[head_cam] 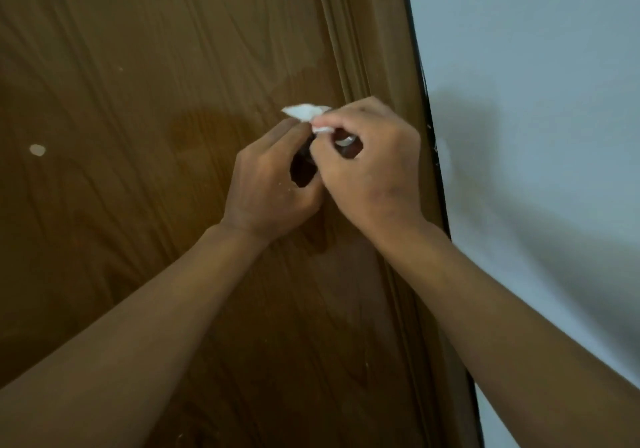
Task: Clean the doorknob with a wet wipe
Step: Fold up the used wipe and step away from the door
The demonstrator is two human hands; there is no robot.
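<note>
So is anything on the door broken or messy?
A little. The wooden door has pale chipped-looking spots, the biggest at its left. The white wall has a scuff beside the frame. Both hands pinch the wet wipe, hiding most of the doorknob.

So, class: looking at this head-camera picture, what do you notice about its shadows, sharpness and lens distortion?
Head view: the hands and arms cast soft grey shadows on the pale wall; the door frame bows, a wide-angle effect; the whole picture is slightly soft; the doorknob shows only as a small bright glint between the fingers of the right hand, beside the white wipe.
</note>
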